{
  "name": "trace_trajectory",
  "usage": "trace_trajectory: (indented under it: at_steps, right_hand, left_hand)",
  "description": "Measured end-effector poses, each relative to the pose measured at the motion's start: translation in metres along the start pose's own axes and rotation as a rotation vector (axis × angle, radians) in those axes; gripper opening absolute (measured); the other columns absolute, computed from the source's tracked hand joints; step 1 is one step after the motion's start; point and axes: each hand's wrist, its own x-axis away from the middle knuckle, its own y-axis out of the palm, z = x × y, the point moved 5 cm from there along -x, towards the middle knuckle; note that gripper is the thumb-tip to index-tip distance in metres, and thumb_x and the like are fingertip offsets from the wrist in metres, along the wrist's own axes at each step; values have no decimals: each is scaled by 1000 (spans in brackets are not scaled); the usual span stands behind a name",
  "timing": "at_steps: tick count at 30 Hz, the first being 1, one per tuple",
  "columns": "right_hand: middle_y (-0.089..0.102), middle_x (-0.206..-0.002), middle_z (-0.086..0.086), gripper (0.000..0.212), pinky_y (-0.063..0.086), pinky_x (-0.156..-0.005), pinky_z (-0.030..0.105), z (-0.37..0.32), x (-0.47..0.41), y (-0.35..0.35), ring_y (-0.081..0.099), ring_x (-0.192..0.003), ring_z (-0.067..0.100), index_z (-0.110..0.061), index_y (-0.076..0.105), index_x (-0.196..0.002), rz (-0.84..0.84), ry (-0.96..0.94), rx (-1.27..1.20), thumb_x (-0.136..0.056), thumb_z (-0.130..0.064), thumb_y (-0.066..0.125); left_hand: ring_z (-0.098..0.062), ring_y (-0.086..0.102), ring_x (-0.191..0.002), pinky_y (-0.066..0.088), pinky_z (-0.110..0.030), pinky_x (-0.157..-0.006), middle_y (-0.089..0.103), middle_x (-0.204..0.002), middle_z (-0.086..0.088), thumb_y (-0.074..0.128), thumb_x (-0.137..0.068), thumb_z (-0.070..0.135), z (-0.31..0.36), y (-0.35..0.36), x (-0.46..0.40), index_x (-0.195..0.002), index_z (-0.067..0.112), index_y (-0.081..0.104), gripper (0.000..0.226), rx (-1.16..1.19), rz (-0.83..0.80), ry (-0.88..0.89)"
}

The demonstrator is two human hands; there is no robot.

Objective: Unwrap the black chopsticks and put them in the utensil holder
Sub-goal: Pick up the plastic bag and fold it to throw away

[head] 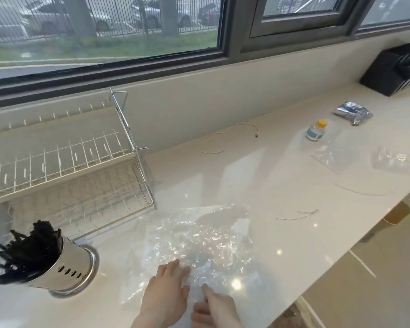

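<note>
A shiny metal utensil holder (75,271) stands at the near left of the white counter, packed with several black chopsticks (26,252) that fan out to the left. A crumpled sheet of clear plastic wrap (199,237) lies spread on the counter in front of me. My left hand (167,294) rests flat on its near edge with fingers apart. My right hand (214,308) is beside it, one finger pointing onto the wrap, the others curled. Neither hand holds a chopstick.
A white wire dish rack (64,166) stands behind the holder. Farther right lie a white cable (223,140), a small bottle with a yellow cap (316,131), a foil packet (353,112), clear plastic bags (365,157) and a black knife block (395,69). The counter edge runs diagonally at right.
</note>
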Motion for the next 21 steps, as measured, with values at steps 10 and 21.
trace_trajectory:
  at_steps: [10,21]
  right_hand:
    - [68,-90,27,68,51,-51,34,-22,-17,-27,63,-59,31,-6,41,-123,288,-90,-183,-73,-13,87]
    - [58,-51,9,15,44,-61,32,-30,0,-18,52,-54,26,-6,73,-72,115,-201,137,-80,-17,80]
  left_hand:
    - [-7,49,-132,38,-24,-107,48,-143,17,43,-99,50,19,1,21,-143,44,47,44,188,-74,-77]
    - [4,62,-111,43,-13,-98,61,-90,24,48,-97,44,4,-15,70,-116,49,63,25,484,-27,-122]
